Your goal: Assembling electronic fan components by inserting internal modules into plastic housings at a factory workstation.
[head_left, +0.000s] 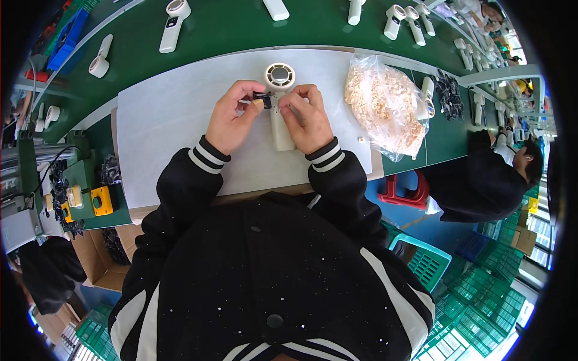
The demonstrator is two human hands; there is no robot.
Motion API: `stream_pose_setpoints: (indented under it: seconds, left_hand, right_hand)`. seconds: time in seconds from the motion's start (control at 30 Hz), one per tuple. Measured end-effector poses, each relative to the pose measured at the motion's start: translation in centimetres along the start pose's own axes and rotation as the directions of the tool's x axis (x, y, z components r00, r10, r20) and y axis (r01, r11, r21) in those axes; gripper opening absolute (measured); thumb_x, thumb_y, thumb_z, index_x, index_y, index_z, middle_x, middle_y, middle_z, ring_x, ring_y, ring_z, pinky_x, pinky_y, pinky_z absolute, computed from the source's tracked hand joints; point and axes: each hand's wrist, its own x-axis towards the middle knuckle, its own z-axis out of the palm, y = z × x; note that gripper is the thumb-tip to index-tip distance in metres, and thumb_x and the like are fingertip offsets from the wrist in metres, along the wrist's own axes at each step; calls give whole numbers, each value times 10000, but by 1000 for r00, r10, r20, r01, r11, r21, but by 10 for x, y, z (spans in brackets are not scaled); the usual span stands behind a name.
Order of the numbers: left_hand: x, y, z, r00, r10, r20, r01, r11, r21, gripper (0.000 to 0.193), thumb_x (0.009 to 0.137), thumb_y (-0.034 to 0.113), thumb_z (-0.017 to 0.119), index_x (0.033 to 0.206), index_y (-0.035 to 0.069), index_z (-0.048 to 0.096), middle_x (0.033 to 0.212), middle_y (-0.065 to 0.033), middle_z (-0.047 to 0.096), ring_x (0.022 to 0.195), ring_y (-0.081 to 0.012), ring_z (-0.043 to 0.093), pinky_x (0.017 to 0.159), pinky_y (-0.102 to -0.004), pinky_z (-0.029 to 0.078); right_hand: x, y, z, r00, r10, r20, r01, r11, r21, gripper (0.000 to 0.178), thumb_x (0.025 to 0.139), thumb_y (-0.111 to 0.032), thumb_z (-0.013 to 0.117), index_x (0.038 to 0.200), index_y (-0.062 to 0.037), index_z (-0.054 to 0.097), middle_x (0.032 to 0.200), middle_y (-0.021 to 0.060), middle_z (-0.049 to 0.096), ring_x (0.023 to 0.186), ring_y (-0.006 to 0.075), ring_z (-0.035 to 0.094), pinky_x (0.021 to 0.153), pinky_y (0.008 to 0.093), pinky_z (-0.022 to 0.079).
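A white handheld fan (283, 133) lies on the white work sheet (165, 126), its round grilled head pointing away from me. My left hand (232, 114) pinches a small black plastic part (263, 98) just left of the fan's neck. Over the right side of the handle, my right hand (308, 117) has its thumb and forefinger drawn together by the neck. Whatever those fingers hold, if anything, is too small to make out. The part of the handle beneath the right hand is hidden.
A clear plastic bag of small cream-coloured parts (385, 105) lies right of the sheet, with a pile of black parts (448, 96) beyond. More white fans (171, 33) rest on the green belt behind. A person (494, 174) sits at the right; yellow-black devices (101, 201) stand left.
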Motion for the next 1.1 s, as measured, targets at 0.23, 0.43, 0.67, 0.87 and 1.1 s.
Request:
stream_pose_setpoints:
  seconds: [0.23, 0.43, 0.67, 0.87, 1.1]
  left_hand:
    - [1, -6, 7, 998, -31, -45, 23, 985, -172, 239, 901, -35, 577, 1131, 27, 587, 1022, -12, 631, 875, -74, 586, 772, -221, 471]
    - [6, -1, 14, 993, -92, -77, 66, 957, -284, 236, 881, -39, 617, 1109, 18, 596, 1014, -12, 632, 858, -65, 586, 766, -213, 473]
    - [5, -9, 27, 995, -78, -56, 76, 996, -41, 210, 895, 33, 637, 1099, 33, 585, 995, -24, 627, 862, -84, 573, 759, -234, 461]
    - [2, -2, 25, 969, 118, -215, 3, 871, 492, 210, 899, 153, 637, 1077, 48, 602, 940, -71, 631, 735, -164, 572, 682, -284, 452]
    - [-5, -2, 27, 995, -22, -92, 84, 658, 748, 329, 956, 359, 498, 1131, 102, 605, 979, -67, 653, 931, -249, 574, 822, -404, 369]
  right_hand:
    - [5, 9, -4, 982, 169, 80, -184, 949, 254, 243, 807, -18, 676, 1018, -84, 577, 999, 94, 504, 844, 218, 540, 719, 320, 466]
    - [7, 11, -10, 988, 150, 42, -155, 925, 346, 227, 835, -59, 687, 1012, -44, 546, 917, 75, 551, 802, 178, 537, 716, 295, 460]
    - [5, 11, -8, 950, 275, 145, -309, 884, 352, 152, 862, -98, 666, 840, -2, 549, 623, 49, 552, 540, 126, 504, 527, 277, 432]
    - [9, 8, -9, 927, 347, 141, -368, 912, 178, 197, 842, -130, 687, 791, -12, 538, 575, 72, 537, 502, 166, 518, 497, 309, 424]
    - [10, 3, -9, 900, 404, 162, -407, 913, -14, 239, 929, -240, 611, 1019, -20, 580, 644, 93, 598, 592, 201, 598, 584, 336, 479]
